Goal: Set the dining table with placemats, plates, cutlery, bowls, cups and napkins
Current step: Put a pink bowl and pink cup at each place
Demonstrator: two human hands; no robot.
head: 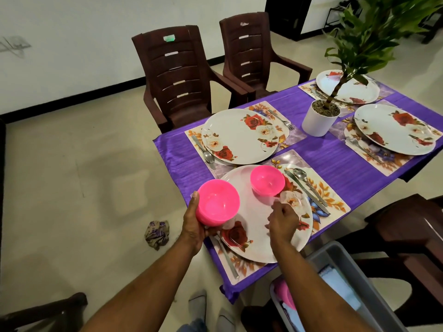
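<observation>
My left hand (194,226) grips a stack of pink bowls (217,202) from below, at the table's near left corner. One pink bowl (267,179) stands on the nearest floral plate (259,226). My right hand (282,220) hovers over that plate just behind the bowl, fingers loosely curled and holding nothing. Beneath the plate lies a floral placemat (332,200) with a spoon and knife (309,185) on its right and a fork (227,257) on its left. Three more floral plates (239,136) (393,128) (347,88) sit on placemats with cutlery.
A purple cloth (335,154) covers the table. A white pot with a green plant (320,119) stands mid-table. Two brown plastic chairs (179,75) (254,51) stand at the far side. A grey bin (335,293) holding pink items and cloths is at lower right. A crumpled wrapper (157,233) lies on the floor.
</observation>
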